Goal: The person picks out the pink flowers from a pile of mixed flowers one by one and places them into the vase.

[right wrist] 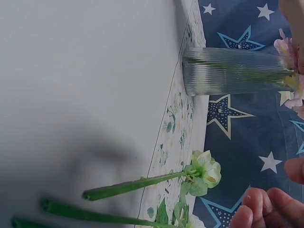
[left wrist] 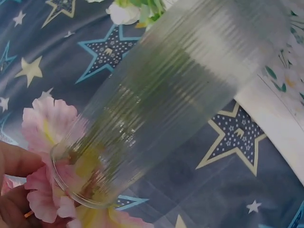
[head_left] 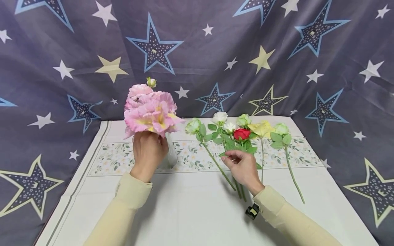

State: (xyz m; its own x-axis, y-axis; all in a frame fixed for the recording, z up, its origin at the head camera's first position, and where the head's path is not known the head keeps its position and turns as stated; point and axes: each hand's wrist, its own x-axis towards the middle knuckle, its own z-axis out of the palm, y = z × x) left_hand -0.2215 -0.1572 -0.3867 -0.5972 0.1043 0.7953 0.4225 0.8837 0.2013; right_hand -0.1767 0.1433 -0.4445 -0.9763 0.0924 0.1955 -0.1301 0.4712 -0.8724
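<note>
My left hand (head_left: 149, 152) grips the pink flowers (head_left: 150, 111) just below their ruffled, yellow-centred blooms. Below the blooms stands a clear ribbed glass vase (right wrist: 232, 71), with green stems inside it; the left wrist view shows petals at the vase's rim (left wrist: 78, 197). Over the stems of the roses on the table is my right hand (head_left: 244, 169), fingers loosely bent and thumb apart, with nothing between them in the right wrist view. Near it lie a red rose (head_left: 241, 134), white roses (head_left: 220, 117) and a pale green rose (head_left: 193, 126).
Farther right lie a yellow flower (head_left: 261, 128) and another pale green rose (head_left: 281, 129), stems toward me. A floral-printed band (head_left: 114, 157) crosses the white tablecloth (head_left: 191, 215). Behind hangs a dark star-patterned curtain (head_left: 191, 44).
</note>
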